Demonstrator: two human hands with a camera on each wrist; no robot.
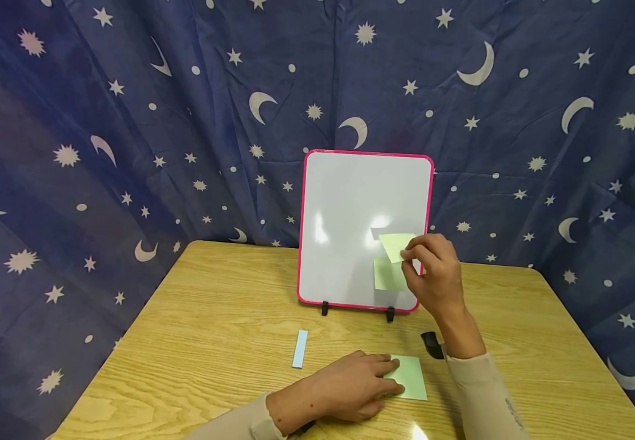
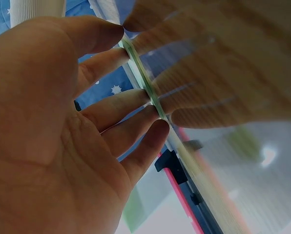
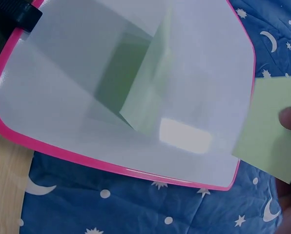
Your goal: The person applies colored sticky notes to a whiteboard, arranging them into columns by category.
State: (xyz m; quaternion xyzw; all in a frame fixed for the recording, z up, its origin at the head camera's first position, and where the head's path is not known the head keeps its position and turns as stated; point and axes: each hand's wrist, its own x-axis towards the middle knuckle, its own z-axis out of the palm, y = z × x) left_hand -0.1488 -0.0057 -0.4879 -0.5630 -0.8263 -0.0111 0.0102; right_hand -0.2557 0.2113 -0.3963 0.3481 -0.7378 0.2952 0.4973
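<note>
My right hand (image 1: pixel 435 275) pinches a pale green sticky note (image 1: pixel 396 245) between thumb and fingertips, in front of the lower right of a pink-rimmed whiteboard (image 1: pixel 350 201). Just below the held note, another green sticky note (image 1: pixel 387 278) is on the board; the right wrist view shows that note (image 3: pixel 148 87) standing out from the surface. On the table, a pad of green sticky notes (image 1: pixel 413 382) lies partly covered by my left hand (image 1: pixel 350 385), whose extended fingertips rest on it. In the left wrist view the pad (image 2: pixel 148 80) appears edge-on against the fingertips.
Black stand clips (image 1: pixel 325 308) hold up the board's bottom edge. A light blue strip (image 1: pixel 300 349) lies on the wooden table (image 1: pixel 229 305) left of the pad. Beside my right forearm is a black curved object (image 1: pixel 432 345). A star-patterned curtain (image 1: pixel 212 122) hangs behind.
</note>
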